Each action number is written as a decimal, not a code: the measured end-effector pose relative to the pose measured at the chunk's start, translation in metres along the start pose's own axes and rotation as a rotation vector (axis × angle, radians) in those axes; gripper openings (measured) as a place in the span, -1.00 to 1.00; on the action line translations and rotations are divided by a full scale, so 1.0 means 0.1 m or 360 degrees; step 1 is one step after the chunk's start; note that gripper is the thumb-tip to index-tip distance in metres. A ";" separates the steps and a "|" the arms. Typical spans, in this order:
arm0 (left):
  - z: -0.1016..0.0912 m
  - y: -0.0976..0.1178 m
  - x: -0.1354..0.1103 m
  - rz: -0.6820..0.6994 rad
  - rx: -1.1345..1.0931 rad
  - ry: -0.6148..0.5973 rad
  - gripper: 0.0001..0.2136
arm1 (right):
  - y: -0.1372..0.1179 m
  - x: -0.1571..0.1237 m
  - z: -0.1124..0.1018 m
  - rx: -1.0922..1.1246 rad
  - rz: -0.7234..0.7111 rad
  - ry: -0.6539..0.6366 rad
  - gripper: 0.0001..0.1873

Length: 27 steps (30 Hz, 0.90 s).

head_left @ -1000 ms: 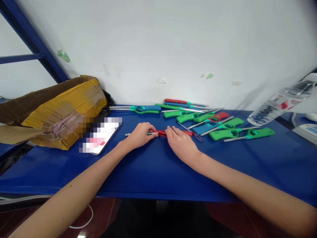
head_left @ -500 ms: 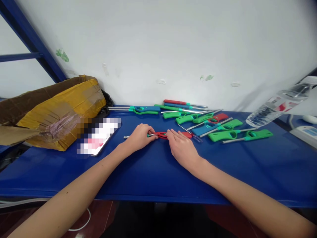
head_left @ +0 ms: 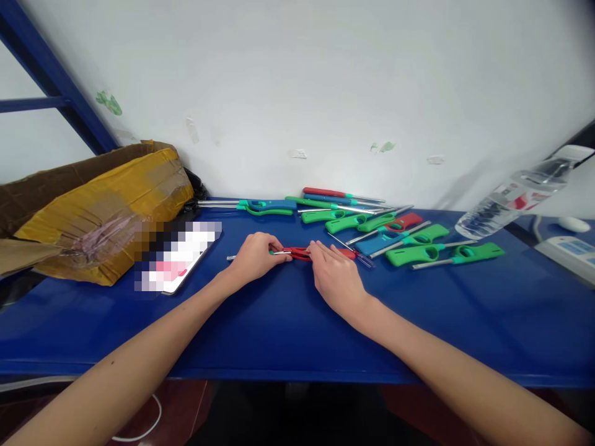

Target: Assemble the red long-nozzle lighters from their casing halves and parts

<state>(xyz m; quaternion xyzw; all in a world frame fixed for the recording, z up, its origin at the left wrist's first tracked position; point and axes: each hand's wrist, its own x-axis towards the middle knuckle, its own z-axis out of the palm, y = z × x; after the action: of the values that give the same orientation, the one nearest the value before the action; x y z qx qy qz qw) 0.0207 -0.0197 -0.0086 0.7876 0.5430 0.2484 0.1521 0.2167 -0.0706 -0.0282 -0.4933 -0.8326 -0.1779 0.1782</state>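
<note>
A red long-nosed lighter (head_left: 301, 253) lies sideways on the blue table between my hands. My left hand (head_left: 255, 259) is closed around its nozzle end, thumb and fingers pinched near a short bright metal piece. The far tip of the nozzle pokes out left of the hand. My right hand (head_left: 338, 274) rests over the red handle with its fingers together, pressing or holding it; the fingertips hide part of the trigger area. Just right of that hand lies a small screwdriver (head_left: 365, 259) with a clear purplish handle, its thin shaft pointing up and left.
Behind and right lie several green, blue and red lighters, including a green one (head_left: 409, 256). Two-tone blue lighters (head_left: 274, 205) lie at the back. A phone (head_left: 190, 254) and a taped cardboard box (head_left: 106, 214) stand left. A water bottle (head_left: 515, 192) leans at right.
The whole view has shifted slightly, so things sit a little further left. Both hands keep about the same hold on the red lighter.
</note>
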 end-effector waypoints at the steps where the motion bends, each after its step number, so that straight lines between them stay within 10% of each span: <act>1: 0.00 0.01 0.00 -0.0026 -0.0008 -0.0001 -0.82 | 0.00 0.01 -0.02 0.0002 0.0021 -0.0021 -0.60; 11: 0.06 -0.03 -0.05 0.0177 0.0058 0.0055 -0.82 | 0.18 0.19 -0.25 0.0121 0.0509 -0.0146 -0.76; 27: -0.17 -0.06 -0.09 0.0534 0.0028 -0.0430 -0.64 | 0.61 0.31 -0.17 0.1258 0.0530 0.0401 -0.74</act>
<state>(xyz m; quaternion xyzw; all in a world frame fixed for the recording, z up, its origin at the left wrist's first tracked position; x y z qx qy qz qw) 0.0039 -0.0261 0.0003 0.8944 0.3812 0.1577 0.1730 0.2591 -0.0276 0.0083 -0.4892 -0.7176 0.1262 0.4793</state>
